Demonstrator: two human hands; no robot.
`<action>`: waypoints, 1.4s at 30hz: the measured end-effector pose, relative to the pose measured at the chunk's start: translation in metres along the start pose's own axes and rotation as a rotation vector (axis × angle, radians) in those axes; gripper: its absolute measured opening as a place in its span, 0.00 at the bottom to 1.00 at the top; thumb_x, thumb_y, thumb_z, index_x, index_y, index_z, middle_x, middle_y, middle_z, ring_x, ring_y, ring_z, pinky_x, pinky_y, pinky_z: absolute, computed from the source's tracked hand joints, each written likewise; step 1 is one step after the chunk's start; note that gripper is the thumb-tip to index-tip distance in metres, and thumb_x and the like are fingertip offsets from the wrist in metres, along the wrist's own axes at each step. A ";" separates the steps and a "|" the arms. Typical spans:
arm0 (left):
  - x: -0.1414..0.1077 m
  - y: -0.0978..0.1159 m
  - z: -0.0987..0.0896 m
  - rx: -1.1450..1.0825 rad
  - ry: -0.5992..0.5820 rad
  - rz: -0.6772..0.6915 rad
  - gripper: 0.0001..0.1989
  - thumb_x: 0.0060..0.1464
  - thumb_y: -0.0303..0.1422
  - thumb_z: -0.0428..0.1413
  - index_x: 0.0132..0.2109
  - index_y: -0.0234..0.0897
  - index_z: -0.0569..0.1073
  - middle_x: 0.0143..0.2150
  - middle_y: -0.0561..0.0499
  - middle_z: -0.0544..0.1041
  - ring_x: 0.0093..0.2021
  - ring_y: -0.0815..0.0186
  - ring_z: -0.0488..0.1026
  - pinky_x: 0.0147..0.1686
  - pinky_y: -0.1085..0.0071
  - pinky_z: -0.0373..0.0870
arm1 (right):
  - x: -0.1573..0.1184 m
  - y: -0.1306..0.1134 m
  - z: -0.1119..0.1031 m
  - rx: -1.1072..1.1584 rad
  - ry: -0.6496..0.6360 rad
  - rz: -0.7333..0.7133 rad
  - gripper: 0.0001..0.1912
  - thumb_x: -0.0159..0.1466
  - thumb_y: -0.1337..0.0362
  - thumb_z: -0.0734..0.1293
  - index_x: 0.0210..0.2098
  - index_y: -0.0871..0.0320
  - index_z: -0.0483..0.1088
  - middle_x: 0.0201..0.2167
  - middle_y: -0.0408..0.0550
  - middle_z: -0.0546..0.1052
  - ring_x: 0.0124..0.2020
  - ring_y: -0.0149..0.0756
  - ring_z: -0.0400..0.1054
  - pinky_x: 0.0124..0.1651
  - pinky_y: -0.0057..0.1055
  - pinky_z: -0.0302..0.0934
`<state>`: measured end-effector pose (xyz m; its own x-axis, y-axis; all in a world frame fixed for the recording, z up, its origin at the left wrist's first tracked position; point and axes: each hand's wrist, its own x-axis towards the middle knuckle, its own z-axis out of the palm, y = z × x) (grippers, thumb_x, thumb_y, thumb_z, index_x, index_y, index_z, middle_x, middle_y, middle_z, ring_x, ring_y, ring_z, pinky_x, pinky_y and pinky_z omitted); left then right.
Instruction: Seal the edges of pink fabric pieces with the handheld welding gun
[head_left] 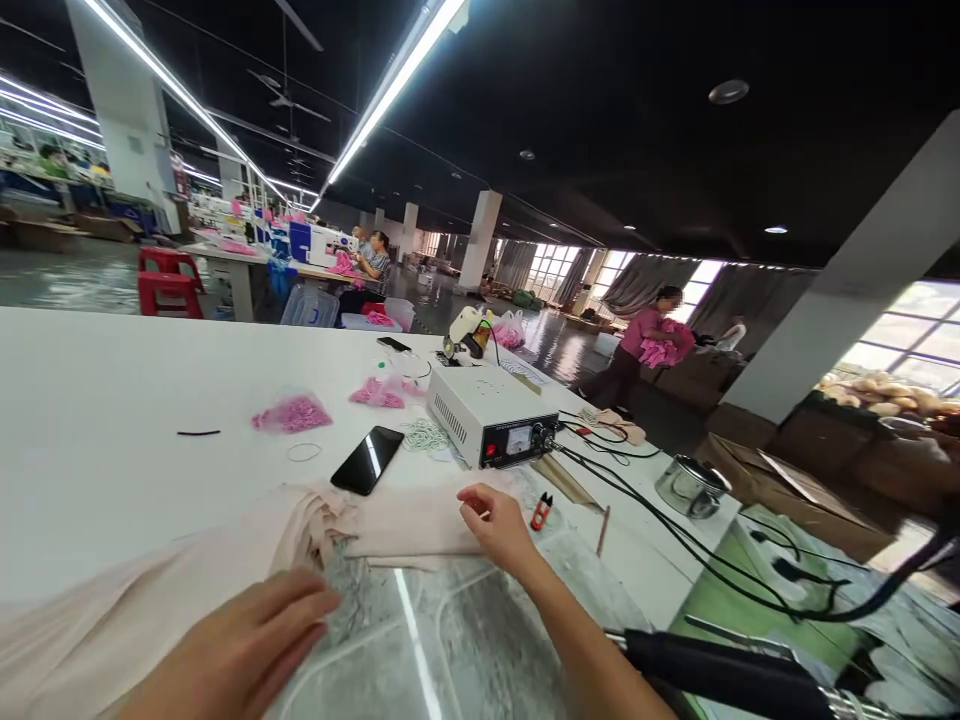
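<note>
A length of thin beige fabric [420, 515] lies across the white table, bunched at its left. My left hand [247, 635] is at the lower left over the fabric and a grey marbled sheet [480, 630], its fingers stretched out and holding nothing visible. My right hand [496, 522] is at the fabric's right end, fingers bent, with a gap between thumb and forefinger and nothing seen in it. Just beyond the fabric is a black phone [367, 461]. To the right of my right hand lie red-handled thread snips [539, 513].
A grey box with a dial [487, 412] trails black cables rightward. A metal cup [691, 487] stands near the right edge; a black-sleeved handle [720, 665] juts in below. Bags of pink pieces [292, 412] lie left. A person [634, 340] carries pink cloth beyond; others sit at sewing machines.
</note>
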<state>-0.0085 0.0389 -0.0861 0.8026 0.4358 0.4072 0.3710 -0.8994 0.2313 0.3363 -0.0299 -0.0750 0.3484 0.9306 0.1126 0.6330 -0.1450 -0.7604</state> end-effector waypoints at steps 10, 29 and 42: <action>0.144 0.025 0.066 0.027 -0.409 -0.199 0.18 0.69 0.39 0.60 0.60 0.36 0.72 0.58 0.43 0.75 0.52 0.56 0.77 0.50 0.54 0.78 | -0.063 0.049 -0.024 -0.080 0.159 -0.050 0.06 0.67 0.70 0.68 0.41 0.59 0.77 0.36 0.47 0.80 0.33 0.35 0.76 0.40 0.34 0.72; 0.159 0.027 0.050 -0.061 -0.451 -0.117 0.17 0.69 0.39 0.60 0.59 0.37 0.73 0.58 0.44 0.75 0.51 0.56 0.77 0.49 0.54 0.78 | -0.071 0.056 -0.019 -0.155 0.237 -0.265 0.16 0.60 0.76 0.65 0.43 0.58 0.80 0.37 0.51 0.83 0.35 0.39 0.79 0.41 0.33 0.73; 0.090 0.072 0.030 -0.187 -0.441 -0.037 0.19 0.71 0.41 0.45 0.31 0.43 0.70 0.30 0.57 0.77 0.29 0.68 0.77 0.30 0.78 0.70 | -0.058 0.052 0.003 -0.403 0.201 -0.519 0.14 0.55 0.76 0.69 0.37 0.55 0.77 0.35 0.50 0.79 0.42 0.46 0.69 0.47 0.44 0.67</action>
<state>0.1046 0.0128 -0.0595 0.9272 0.3746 -0.0090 0.3450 -0.8441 0.4104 0.3465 -0.0899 -0.1229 0.0279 0.8385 0.5442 0.9469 0.1523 -0.2831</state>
